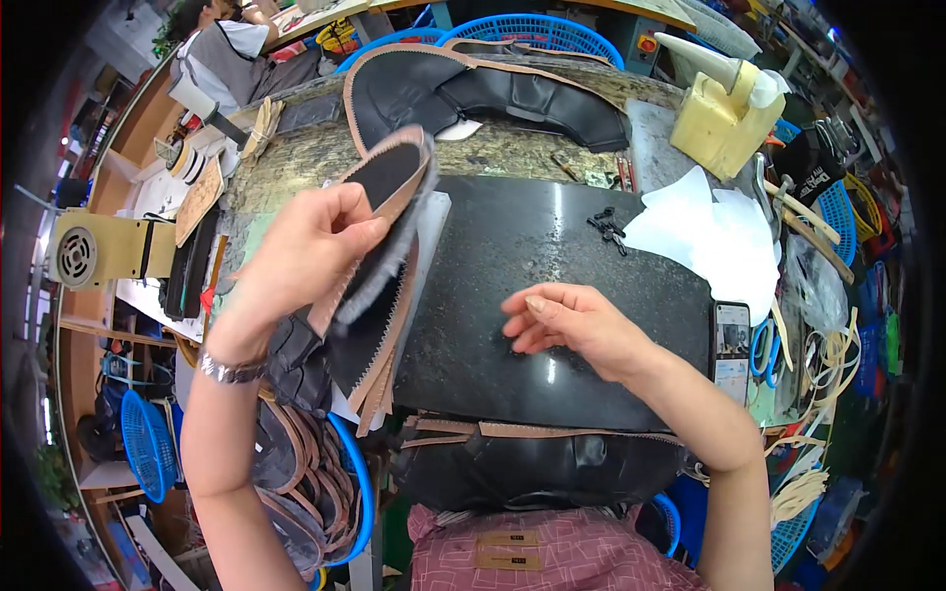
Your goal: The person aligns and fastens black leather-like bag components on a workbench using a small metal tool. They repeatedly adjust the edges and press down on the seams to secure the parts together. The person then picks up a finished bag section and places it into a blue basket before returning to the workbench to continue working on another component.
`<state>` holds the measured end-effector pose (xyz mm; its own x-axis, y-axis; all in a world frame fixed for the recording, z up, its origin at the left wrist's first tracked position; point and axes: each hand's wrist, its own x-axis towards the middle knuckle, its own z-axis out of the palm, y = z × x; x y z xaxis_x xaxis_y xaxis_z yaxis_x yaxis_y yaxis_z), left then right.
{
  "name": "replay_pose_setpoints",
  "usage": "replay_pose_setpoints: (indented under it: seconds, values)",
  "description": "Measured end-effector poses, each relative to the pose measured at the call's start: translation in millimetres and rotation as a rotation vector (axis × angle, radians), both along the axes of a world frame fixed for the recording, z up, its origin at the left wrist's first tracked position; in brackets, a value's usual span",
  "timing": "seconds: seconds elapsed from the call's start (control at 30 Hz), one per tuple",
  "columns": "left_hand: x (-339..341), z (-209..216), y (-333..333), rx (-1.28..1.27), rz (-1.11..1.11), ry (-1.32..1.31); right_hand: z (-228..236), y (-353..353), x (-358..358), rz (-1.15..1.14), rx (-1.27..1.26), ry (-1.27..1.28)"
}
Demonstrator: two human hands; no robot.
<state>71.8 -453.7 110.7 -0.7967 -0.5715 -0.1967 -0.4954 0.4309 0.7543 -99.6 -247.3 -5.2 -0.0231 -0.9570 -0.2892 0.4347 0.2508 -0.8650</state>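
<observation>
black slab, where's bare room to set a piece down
The black slab is bare between the right hand and the small black clips, and along its near edge. Crowded: the left side under the left hand holding the stack of leather pieces, and the right beside the white paper.

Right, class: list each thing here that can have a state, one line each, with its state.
Left hand: raised, gripping black tan-edged shoe upper piece.
Right hand: open, fingers flat on glossy black stone slab.
Phone: screen lit.
White tissue paper: crumpled, lying on slab's corner.
Yellow glue block: upright.
</observation>
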Motion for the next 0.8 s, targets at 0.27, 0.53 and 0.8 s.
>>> replay_pose_setpoints:
  seconds: [0.27, 0.53, 0.8]
  values:
    - [-47.7, -99.8, 134.3, 0.679, -0.046, 0.266, -4.6, 60.4, 12.5, -0.371, 0.176, -0.078]
    - [-27.4, -165.9, 155.8, 0.744, 0.095, 0.546, -22.6, 98.0, 20.2, -0.496, -0.236, 1.602]
    - [-39.4, -155.2, 159.1, -0.824, -0.564, 0.727, -38.5, 87.2, 24.5, -0.2, 0.022, 1.27]
